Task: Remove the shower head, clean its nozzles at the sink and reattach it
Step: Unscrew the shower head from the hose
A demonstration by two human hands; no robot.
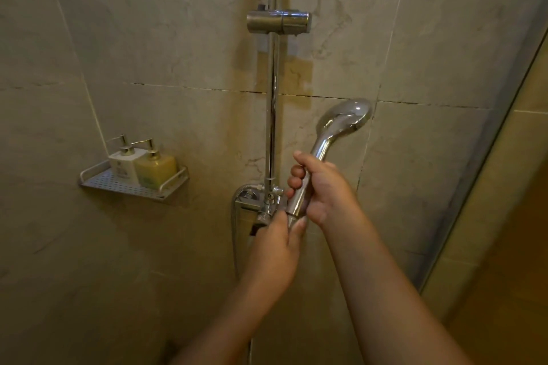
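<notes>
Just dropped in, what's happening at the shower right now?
A person is working on the handheld shower head, which is already out of its holder on the rail. The right hand grips the handle, head pointing up and to the right. The left hand pinches the base of the handle, where the hose joins; whether that joint is loosening or tightening cannot be told. Two pump bottles sit untouched on the wall shelf.
</notes>
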